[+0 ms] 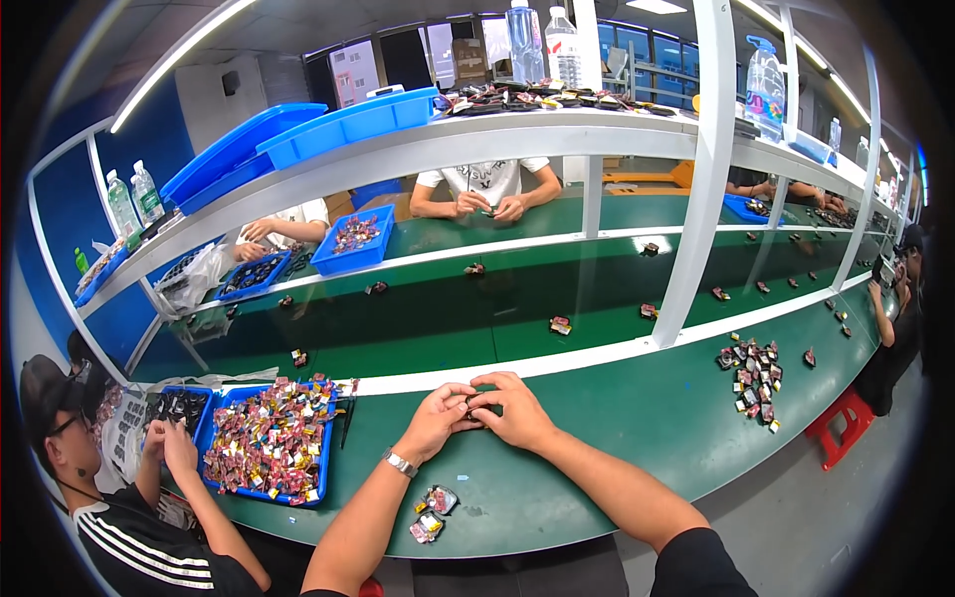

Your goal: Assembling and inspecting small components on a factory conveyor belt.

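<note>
As a co-worker point(149, 542) in a dark cap point(50, 386) occupies the lower left of the frame, your left hand point(438, 418) and right hand point(515, 410) meet at centre, drawn together, pinching a small dark piece point(472, 403) they mostly hide above the green bench point(597, 468). Two small parts point(440, 500) lie at lower centre, near your wristwatch point(400, 462); a blue tray point(325, 460) heaped with red, white and yellow parts point(269, 438) stands at left, a loose pile point(753, 383) at right

On the far white shelf point(537, 134), blue trays point(348, 131) lie at left, two bottles point(524, 45) stand mid-length and a big jug point(764, 92) at right. Near left, a person wears black point(149, 542); a red stool point(842, 430) stands right.
</note>
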